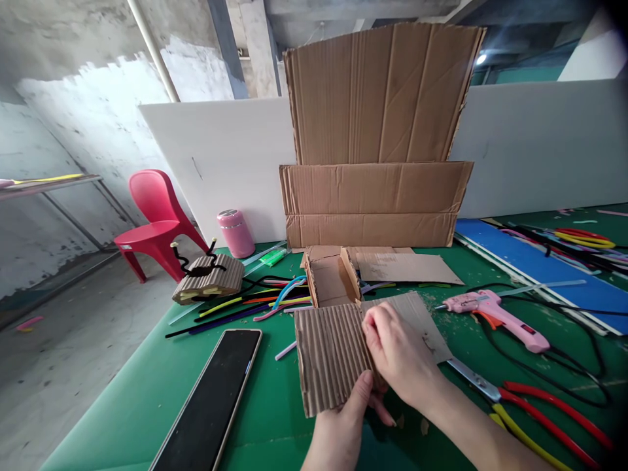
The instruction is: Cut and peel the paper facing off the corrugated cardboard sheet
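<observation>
A piece of corrugated cardboard [328,356] with its ridges bared is held up over the green table. My left hand [341,425] grips its lower right part, thumb on top and fingers underneath. At the right edge of the same piece, the curled fingers of my right hand [400,350] pinch the cardboard; their tips are partly hidden. Behind my right hand lies a flat grey-brown cardboard sheet [417,317]. Just beyond is a small open cardboard tray [333,278]. Scissors [483,383] with red and yellow handles lie under and beside my right forearm.
A pink glue gun [495,314] with its cord lies at right. At left are a phone [210,399], colored pipe cleaners [245,304], a corrugated cardboard figure [210,281] and a pink flask [236,233]. A large cardboard panel [373,98] stands at the back.
</observation>
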{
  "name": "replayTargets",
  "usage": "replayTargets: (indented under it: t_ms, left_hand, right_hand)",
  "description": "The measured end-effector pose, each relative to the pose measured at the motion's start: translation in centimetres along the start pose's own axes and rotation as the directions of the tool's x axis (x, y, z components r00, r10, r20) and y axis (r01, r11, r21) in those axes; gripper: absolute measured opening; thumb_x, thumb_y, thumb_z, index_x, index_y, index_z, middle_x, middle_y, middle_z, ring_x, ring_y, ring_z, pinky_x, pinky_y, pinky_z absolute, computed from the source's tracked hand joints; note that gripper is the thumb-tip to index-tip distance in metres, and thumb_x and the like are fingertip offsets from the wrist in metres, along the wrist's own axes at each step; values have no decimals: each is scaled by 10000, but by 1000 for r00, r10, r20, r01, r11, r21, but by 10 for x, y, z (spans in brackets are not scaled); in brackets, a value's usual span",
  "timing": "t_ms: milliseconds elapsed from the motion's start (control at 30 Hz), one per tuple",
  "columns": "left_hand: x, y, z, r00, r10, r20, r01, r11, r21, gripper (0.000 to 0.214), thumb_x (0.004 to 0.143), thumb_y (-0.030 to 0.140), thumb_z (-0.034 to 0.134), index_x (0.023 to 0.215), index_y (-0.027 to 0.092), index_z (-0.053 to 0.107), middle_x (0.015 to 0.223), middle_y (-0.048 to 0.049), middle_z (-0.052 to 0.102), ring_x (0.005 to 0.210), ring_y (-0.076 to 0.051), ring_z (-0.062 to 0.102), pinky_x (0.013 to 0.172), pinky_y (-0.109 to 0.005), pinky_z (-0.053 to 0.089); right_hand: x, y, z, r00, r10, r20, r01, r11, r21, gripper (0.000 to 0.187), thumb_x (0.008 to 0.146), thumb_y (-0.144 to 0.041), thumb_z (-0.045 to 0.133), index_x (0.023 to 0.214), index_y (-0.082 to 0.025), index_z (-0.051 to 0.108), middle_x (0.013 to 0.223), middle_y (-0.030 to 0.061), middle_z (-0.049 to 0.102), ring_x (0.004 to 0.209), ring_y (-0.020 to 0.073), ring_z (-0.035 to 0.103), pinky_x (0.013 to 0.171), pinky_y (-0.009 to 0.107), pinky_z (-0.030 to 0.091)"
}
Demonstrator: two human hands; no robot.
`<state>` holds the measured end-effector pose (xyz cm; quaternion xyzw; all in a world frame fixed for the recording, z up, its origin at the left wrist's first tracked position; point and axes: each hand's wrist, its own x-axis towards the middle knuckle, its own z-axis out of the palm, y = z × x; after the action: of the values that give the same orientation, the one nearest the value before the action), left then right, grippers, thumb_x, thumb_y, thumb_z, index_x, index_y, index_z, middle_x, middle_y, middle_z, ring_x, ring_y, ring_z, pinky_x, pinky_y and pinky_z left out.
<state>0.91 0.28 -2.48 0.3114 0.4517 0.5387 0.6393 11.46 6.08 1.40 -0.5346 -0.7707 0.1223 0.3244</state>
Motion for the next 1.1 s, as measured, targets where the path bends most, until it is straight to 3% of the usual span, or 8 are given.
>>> replayTargets:
  t_ms: [133, 333, 500, 633, 767, 900, 1000, 1100]
  left_hand:
    - [2, 4, -1, 998, -65, -5, 64, 995, -77, 189, 694, 300, 569, 709, 113, 596, 591, -35, 641, 407, -115, 528, 539, -280, 440]
    - [-1, 15, -1, 995, -101, -24, 97, 984, -150, 193, 703, 302, 561, 705, 117, 616, 589, -40, 649, 475, -116, 540, 609, -268, 444]
    - [-2, 19, -3, 996, -92, 3, 91, 984, -155, 177, 733, 286, 526, 739, 141, 628, 608, -22, 647, 512, -120, 544, 631, -267, 451]
    - [-3, 17, 0, 999, 29, -29, -29, 999, -27, 168, 707, 283, 553, 709, 133, 630, 592, -26, 638, 503, -138, 550, 574, -274, 458]
    - [-5, 13, 1, 981, 178, -74, -154, 953, 261, 206, 694, 289, 562, 543, 160, 615, 475, -8, 612, 507, -153, 563, 589, -260, 460]
    - [-6, 9, -2, 970, 216, -113, -156, 906, 393, 229, 679, 310, 573, 491, 183, 600, 476, -7, 612, 538, -164, 576, 608, -258, 463]
    - [-5, 9, -1, 986, 155, -62, -131, 949, 287, 204, 696, 318, 554, 578, 166, 624, 494, -17, 616, 524, -168, 576, 600, -280, 466]
    - [-4, 12, 1, 999, 45, 19, -46, 999, 18, 176, 699, 303, 556, 761, 153, 626, 661, -34, 653, 514, -158, 571, 545, -301, 471]
  right_hand:
    - [4, 19, -6, 985, 105, -135, -94, 992, 88, 157, 848, -274, 315, 741, -199, 402, 727, 37, 503, 672, 169, 497, 608, 300, 407]
    - [4, 31, -12, 975, 72, -209, -48, 992, 118, 299, 824, -201, 342, 1123, -197, 364, 1014, 69, 537, 897, 174, 506, 775, 326, 413]
    - [-3, 17, -13, 987, 17, -163, 8, 989, 148, 225, 814, -204, 361, 1012, -215, 467, 917, 53, 565, 856, 173, 523, 743, 309, 422]
    - [-7, 2, -11, 1000, -14, -15, 16, 989, 147, 106, 783, -245, 440, 873, -214, 487, 791, 14, 550, 710, 148, 528, 619, 265, 422]
    - [-7, -6, -8, 1000, -10, 8, 10, 999, 52, 66, 786, -265, 446, 754, -208, 458, 725, -5, 509, 678, 145, 498, 577, 261, 375]
    - [-5, -8, -7, 998, -59, 26, 60, 996, -59, 121, 816, -225, 370, 717, -203, 435, 706, 6, 494, 671, 160, 478, 574, 271, 338]
    - [-4, -8, -7, 998, -54, 13, 54, 998, -21, 133, 809, -200, 347, 695, -198, 416, 688, 16, 487, 631, 163, 463, 559, 277, 321]
    - [-3, -3, -6, 1000, -4, -23, 6, 997, 75, 140, 806, -210, 343, 673, -203, 387, 640, 2, 472, 592, 153, 458, 529, 266, 323]
